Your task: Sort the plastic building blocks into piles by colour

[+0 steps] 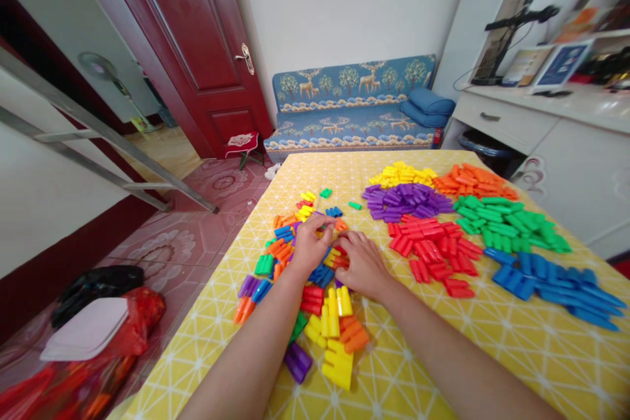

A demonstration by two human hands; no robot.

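My left hand (310, 244) and my right hand (363, 265) rest side by side on a mixed heap of coloured plastic blocks (295, 262) on the yellow patterned table (492, 341). The fingers of both hands are curled down among the blocks near an orange block (340, 226) and some red ones (339, 260); what they grip is hidden. Sorted piles lie to the right: yellow (402, 175), orange (472, 181), purple (404, 201), red (433, 247), green (506, 222) and blue (556, 279).
Beyond the table stand a blue patterned sofa (352, 108) and a dark red door (197, 46). A white desk with drawers (541, 131) is at the right. A red bag (113, 335) and a metal ladder (98, 138) lie on the tiled floor at the left.
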